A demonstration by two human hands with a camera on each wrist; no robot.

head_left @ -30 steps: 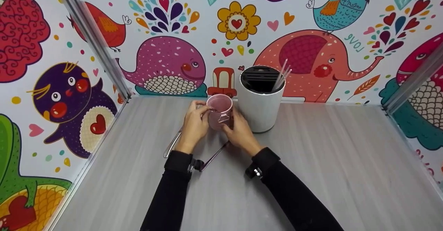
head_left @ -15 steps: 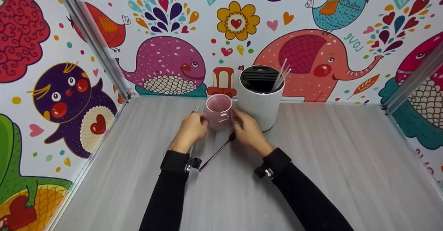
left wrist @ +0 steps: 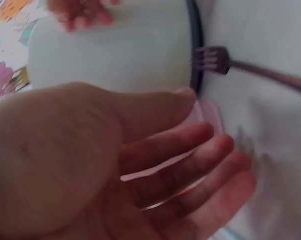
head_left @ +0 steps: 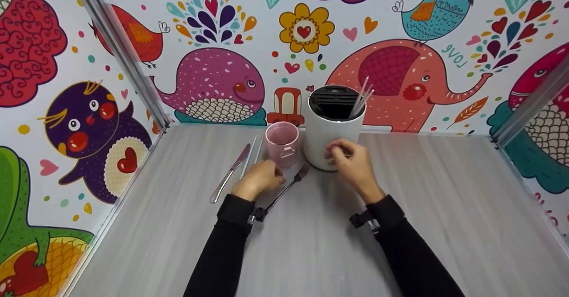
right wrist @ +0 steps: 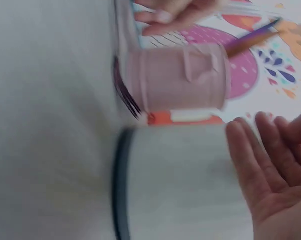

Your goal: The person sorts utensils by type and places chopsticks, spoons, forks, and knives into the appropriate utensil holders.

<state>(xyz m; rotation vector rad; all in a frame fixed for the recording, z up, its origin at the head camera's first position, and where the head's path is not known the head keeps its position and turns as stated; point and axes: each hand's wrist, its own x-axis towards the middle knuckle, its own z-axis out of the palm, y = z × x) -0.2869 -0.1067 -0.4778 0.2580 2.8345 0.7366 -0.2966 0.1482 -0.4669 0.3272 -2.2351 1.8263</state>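
Note:
The pink cup (head_left: 281, 150), its handle facing me, stands upright on the table. My left hand (head_left: 260, 178) hovers just in front of it, between the cup and the fork (head_left: 300, 174); in the left wrist view its loosely bent fingers (left wrist: 210, 200) hold nothing. The fork lies slantwise, its tines near the base of the white cylindrical holder (head_left: 331, 141). My right hand (head_left: 353, 166) is raised before that holder, fingers loosely bent and empty in the right wrist view. Left of the cup lie a table knife (head_left: 231, 172) and two thin pale sticks (head_left: 251, 157), partly hidden by my left hand.
The holder has a black slotted top (head_left: 335, 97), with several thin clear sticks (head_left: 363, 97) standing in its right side. Cartoon-printed walls (head_left: 213, 83) close off the back and sides of the grey wooden table (head_left: 444, 208).
Both hands have come away from the cup. My left hand has shifted toward the fork, while my right hand has moved right, in front of the holder. The cup stays in place.

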